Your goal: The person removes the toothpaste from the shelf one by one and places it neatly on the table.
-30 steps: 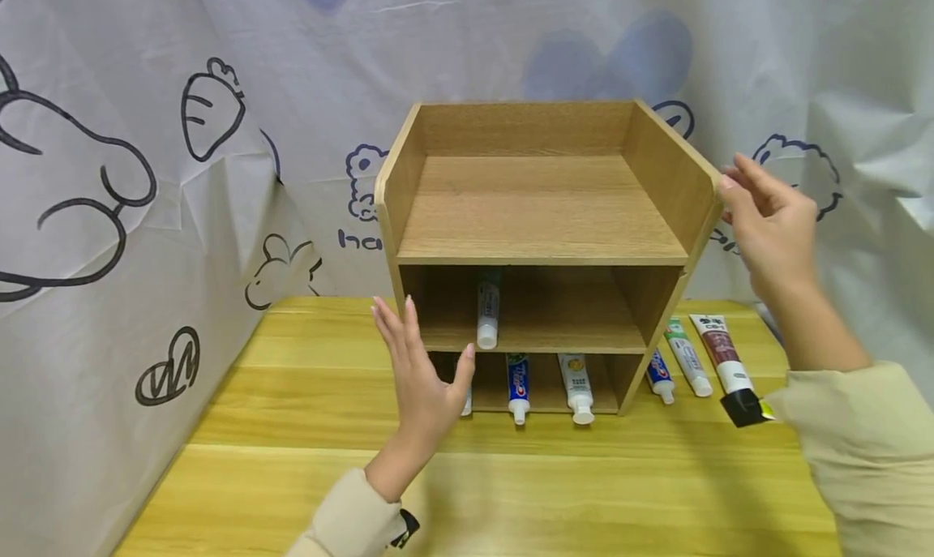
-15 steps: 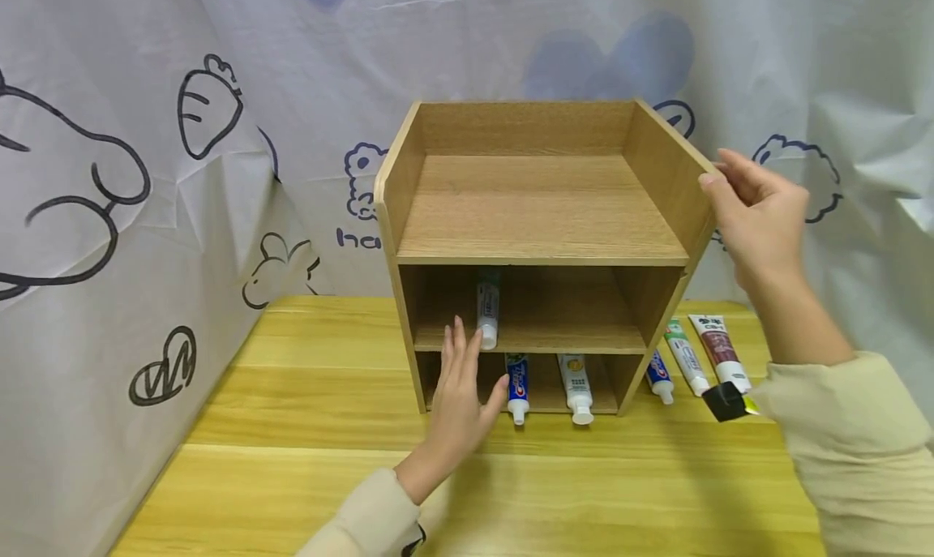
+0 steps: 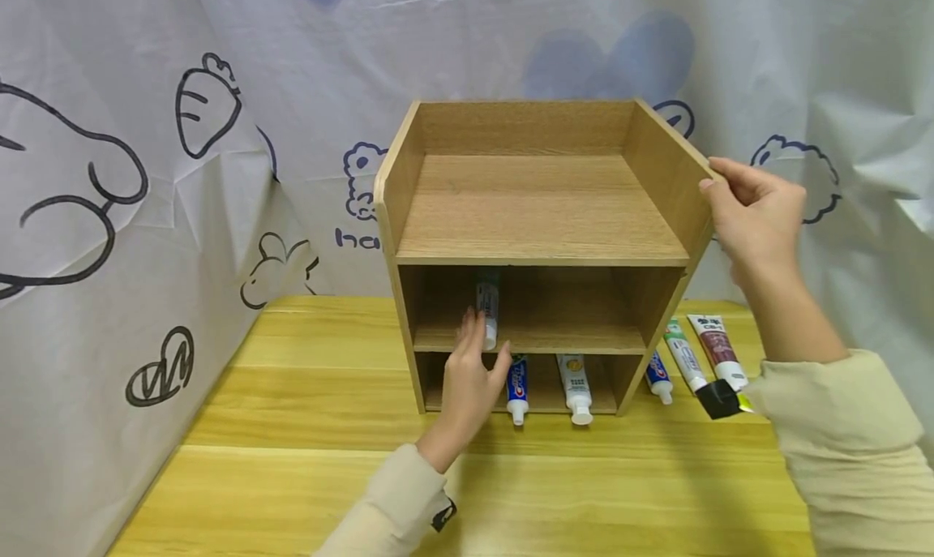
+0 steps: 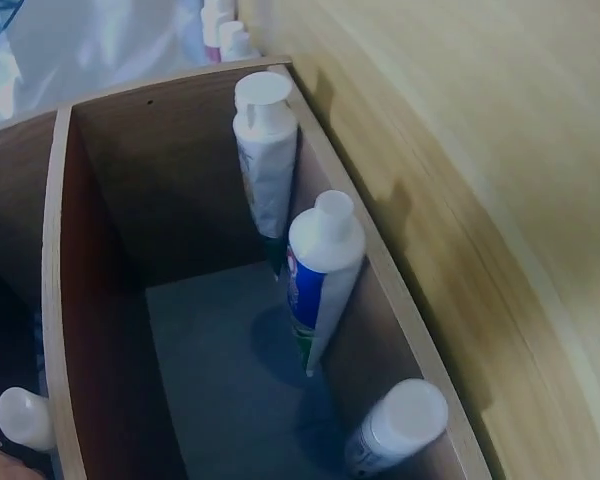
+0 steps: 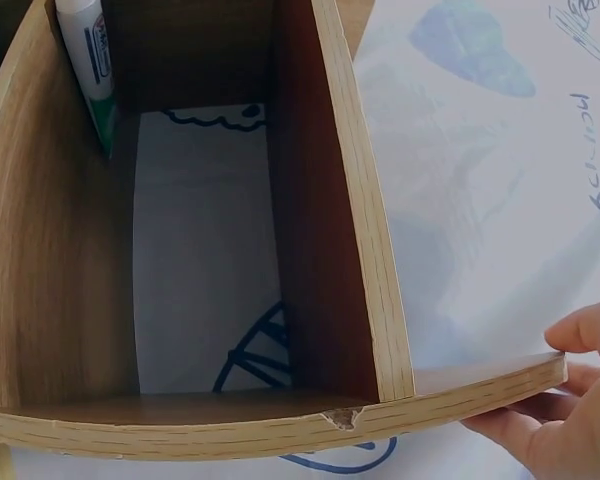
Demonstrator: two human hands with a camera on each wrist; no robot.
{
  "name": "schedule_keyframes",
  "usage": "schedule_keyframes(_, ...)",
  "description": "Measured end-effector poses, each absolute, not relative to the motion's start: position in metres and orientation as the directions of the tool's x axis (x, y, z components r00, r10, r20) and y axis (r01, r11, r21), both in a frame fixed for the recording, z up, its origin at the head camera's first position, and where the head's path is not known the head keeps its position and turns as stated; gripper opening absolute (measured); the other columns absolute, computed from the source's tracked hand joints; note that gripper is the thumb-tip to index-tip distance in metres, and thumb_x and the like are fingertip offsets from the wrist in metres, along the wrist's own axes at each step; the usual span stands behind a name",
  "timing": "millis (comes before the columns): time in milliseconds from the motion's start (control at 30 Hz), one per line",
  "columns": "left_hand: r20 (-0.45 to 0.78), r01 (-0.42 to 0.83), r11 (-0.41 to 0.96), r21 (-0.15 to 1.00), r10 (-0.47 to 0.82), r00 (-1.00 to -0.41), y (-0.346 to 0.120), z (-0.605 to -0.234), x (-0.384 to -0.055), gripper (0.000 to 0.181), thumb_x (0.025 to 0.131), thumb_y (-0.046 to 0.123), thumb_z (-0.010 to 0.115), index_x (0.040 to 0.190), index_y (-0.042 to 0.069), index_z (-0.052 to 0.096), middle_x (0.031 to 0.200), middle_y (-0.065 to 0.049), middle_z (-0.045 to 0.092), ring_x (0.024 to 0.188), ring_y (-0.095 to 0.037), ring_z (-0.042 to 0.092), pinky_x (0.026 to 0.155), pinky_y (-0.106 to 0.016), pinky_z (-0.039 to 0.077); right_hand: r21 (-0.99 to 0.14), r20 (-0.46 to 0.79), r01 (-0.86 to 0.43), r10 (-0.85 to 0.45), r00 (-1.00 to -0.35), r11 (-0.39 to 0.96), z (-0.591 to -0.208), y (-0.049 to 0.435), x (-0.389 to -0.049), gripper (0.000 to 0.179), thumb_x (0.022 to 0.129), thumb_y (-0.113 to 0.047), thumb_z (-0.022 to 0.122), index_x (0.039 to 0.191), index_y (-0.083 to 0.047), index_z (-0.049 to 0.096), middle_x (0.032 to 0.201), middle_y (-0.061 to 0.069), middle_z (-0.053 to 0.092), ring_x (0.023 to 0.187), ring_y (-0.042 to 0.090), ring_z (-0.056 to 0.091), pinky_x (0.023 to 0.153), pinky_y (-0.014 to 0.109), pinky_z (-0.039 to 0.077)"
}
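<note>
A wooden shelf unit (image 3: 540, 208) stands on the table. My right hand (image 3: 762, 216) grips the upper front edge of its right side panel, thumb inside and fingers outside, as the right wrist view shows. My left hand (image 3: 470, 383) reaches to the middle shelf, its fingers beside a white-capped toothpaste tube (image 3: 487, 310) that lies there with its cap forward. Thumb and fingers stand on either side of the cap (image 4: 25, 418), not visibly closed on it. On the bottom shelf lie a blue toothpaste tube (image 3: 517, 387), a white tube (image 3: 576, 387) and another tube (image 4: 398, 425) that my left hand hides in the head view.
Right of the unit lie a blue tube (image 3: 658, 376), a green-and-white tube (image 3: 684, 354) and a maroon-and-white tube (image 3: 717, 350). A white cloth (image 3: 292, 70) with drawings hangs behind and at the left. The table (image 3: 292, 427) runs out in front.
My left hand has moved right and up to the tube on the middle shelf. My right hand has shifted left and taken hold of the side panel. The shelf unit stays put.
</note>
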State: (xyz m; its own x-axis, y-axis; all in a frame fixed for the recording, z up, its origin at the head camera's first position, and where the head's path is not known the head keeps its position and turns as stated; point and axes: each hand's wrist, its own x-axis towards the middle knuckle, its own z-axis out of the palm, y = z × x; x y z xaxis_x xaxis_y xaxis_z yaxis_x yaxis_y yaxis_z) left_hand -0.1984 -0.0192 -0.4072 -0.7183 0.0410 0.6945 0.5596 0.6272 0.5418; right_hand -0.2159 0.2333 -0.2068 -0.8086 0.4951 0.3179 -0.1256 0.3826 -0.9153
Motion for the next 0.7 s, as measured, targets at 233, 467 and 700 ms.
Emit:
schedule_keyframes(233, 0.710, 0.549, 0.622, 0.558, -0.014, -0.704, -0.015, -0.410, -0.201, 0.051, 0.082, 0.013, 0.069, 0.121, -0.014, 0.052, 0.123, -0.036, 0.051, 0.111, -0.043, 0.055, 0.090, -0.043, 0.049, -0.901, 0.294, -0.067, 0.489, -0.821, 0.429, -0.207, 0.232, -0.204, 0.038, 0.091, -0.018, 0.053, 0.127, -0.009, 0.058, 0.107, -0.009, 0.064, 0.090, 0.000, 0.059, 0.068, 0.004, 0.047)
schedule_keyframes(467, 0.728, 0.540, 0.655, 0.529, -0.022, -0.685, -0.015, -0.414, -0.203, 0.046, 0.080, 0.010, 0.071, 0.117, -0.013, 0.057, 0.119, -0.034, 0.055, 0.105, -0.040, 0.060, 0.083, -0.037, 0.053, -0.906, 0.287, -0.068, 0.488, -0.825, 0.418, -0.207, 0.233, -0.204, 0.038, 0.091, -0.020, 0.054, 0.127, -0.010, 0.058, 0.102, -0.012, 0.063, 0.091, 0.001, 0.059, 0.069, 0.004, 0.048)
schedule_keyframes(700, 0.754, 0.544, 0.691, 0.476, -0.002, -0.657, -0.016, -0.416, -0.206, 0.040, 0.079, 0.005, 0.071, 0.113, -0.012, 0.059, 0.116, -0.032, 0.059, 0.101, -0.037, 0.062, 0.080, -0.033, 0.055, -0.903, 0.297, -0.073, 0.489, -0.820, 0.424, -0.209, 0.233, -0.204, 0.037, 0.091, -0.021, 0.054, 0.126, -0.010, 0.058, 0.104, -0.011, 0.064, 0.088, -0.002, 0.058, 0.073, 0.007, 0.049)
